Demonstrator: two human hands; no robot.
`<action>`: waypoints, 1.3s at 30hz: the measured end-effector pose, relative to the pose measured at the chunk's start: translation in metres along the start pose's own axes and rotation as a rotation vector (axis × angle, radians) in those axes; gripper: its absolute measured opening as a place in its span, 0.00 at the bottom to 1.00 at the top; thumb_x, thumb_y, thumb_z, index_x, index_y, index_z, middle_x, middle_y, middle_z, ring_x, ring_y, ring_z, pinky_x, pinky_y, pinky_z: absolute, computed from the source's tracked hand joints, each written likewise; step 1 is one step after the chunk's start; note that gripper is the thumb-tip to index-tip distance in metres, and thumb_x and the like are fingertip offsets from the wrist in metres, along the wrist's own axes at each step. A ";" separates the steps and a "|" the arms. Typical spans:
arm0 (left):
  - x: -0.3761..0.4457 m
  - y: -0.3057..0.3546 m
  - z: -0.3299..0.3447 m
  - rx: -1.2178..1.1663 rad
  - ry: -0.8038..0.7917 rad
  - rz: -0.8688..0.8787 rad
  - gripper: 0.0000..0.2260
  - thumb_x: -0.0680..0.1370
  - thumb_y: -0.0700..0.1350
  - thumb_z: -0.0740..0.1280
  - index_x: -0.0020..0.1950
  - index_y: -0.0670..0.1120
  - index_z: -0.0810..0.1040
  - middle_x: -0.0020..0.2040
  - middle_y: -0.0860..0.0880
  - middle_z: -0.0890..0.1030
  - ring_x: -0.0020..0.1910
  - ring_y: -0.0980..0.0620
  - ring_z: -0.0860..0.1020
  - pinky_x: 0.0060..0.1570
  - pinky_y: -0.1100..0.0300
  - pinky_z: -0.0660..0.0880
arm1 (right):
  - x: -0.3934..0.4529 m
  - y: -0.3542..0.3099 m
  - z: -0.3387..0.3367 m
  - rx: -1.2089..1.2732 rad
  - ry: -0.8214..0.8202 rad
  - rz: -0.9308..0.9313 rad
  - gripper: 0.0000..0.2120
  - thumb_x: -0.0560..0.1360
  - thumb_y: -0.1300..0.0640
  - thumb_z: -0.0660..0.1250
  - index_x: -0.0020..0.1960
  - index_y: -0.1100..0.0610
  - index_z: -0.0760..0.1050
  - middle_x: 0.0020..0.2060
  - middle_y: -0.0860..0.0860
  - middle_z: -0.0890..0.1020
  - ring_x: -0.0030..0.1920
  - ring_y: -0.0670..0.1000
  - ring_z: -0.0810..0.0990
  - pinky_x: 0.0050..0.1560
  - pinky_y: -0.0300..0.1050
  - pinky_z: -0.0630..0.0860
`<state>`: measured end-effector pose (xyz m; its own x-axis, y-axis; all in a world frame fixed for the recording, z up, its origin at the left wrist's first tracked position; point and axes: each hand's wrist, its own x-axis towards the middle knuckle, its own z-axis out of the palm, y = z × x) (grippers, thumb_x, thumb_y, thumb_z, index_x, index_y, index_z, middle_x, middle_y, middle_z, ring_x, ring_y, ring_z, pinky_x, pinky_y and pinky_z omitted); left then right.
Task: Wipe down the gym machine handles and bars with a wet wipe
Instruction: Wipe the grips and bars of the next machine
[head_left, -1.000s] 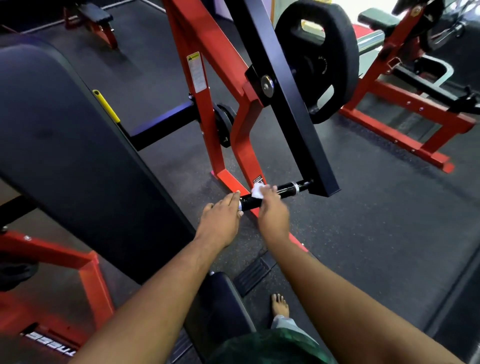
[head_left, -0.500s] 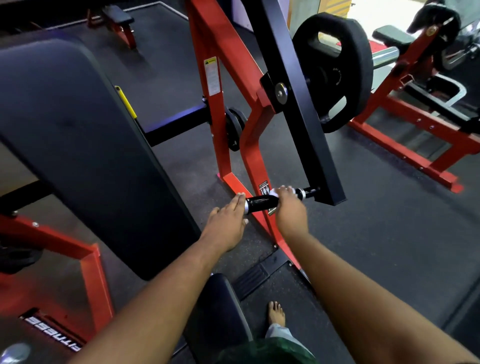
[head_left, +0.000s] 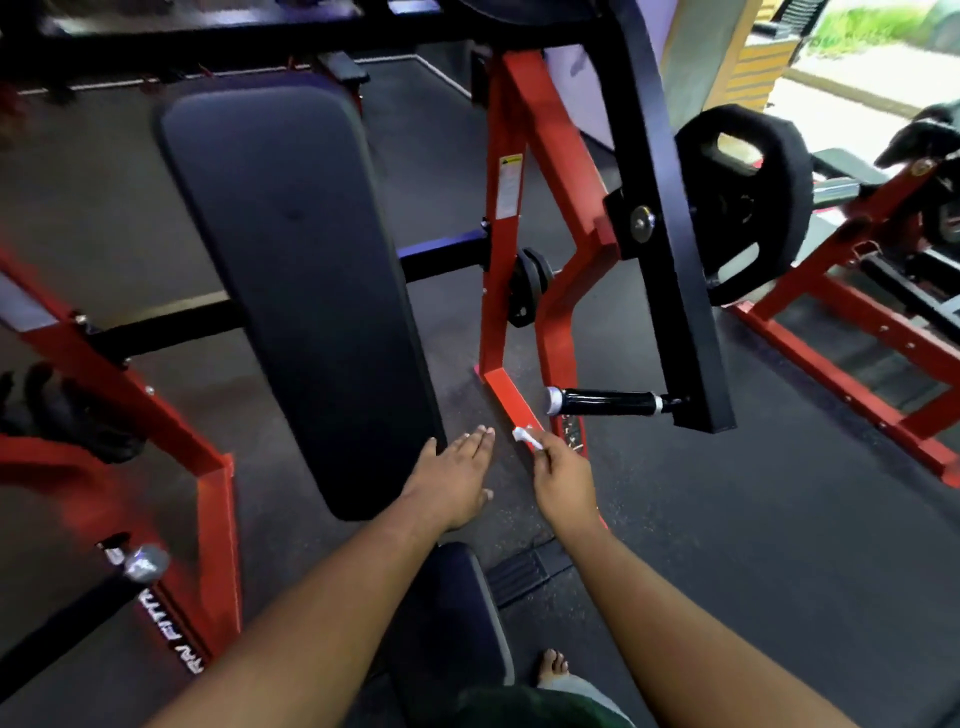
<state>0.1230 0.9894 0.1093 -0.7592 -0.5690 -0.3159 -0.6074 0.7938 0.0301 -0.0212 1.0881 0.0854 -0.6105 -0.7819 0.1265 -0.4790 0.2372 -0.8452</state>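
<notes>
Right hand (head_left: 563, 475): pinches small crumpled wet wipe (head_left: 527, 437), just below black handle (head_left: 605, 402), apart. Left hand (head_left: 457, 478): flat, empty. Risk: scrap slipping to floor; remaining moisture seemingly low, smearing likely.

Handle (head_left: 605, 402): black glossy grip, white end cap, horizontal, fixed to black lever arm. Wet wipe (head_left: 527, 437): white, crumpled, just below handle, apart.
</notes>
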 end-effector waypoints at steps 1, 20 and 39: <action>-0.012 -0.004 0.006 -0.014 -0.011 -0.026 0.38 0.84 0.57 0.60 0.85 0.46 0.41 0.85 0.49 0.46 0.83 0.50 0.51 0.79 0.39 0.53 | -0.008 -0.001 0.006 -0.031 -0.052 -0.013 0.18 0.80 0.68 0.61 0.63 0.54 0.82 0.58 0.49 0.85 0.57 0.49 0.82 0.59 0.32 0.72; -0.286 -0.029 0.109 -0.250 0.037 -0.616 0.33 0.82 0.61 0.63 0.83 0.50 0.57 0.82 0.51 0.60 0.79 0.47 0.63 0.74 0.46 0.63 | -0.178 -0.060 0.106 -0.171 -0.766 -0.346 0.17 0.80 0.61 0.60 0.62 0.47 0.82 0.57 0.47 0.85 0.58 0.52 0.82 0.60 0.48 0.77; -0.497 -0.211 0.153 -0.187 0.239 -0.705 0.33 0.83 0.61 0.60 0.84 0.50 0.55 0.84 0.49 0.55 0.83 0.49 0.52 0.79 0.44 0.54 | -0.280 -0.195 0.264 0.008 -0.607 -0.262 0.17 0.81 0.62 0.61 0.62 0.47 0.82 0.45 0.45 0.86 0.45 0.47 0.84 0.50 0.49 0.81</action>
<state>0.6640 1.1372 0.1148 -0.1949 -0.9750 -0.1070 -0.9799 0.1888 0.0643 0.4099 1.1080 0.0778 -0.0092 -0.9998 0.0158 -0.5572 -0.0080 -0.8303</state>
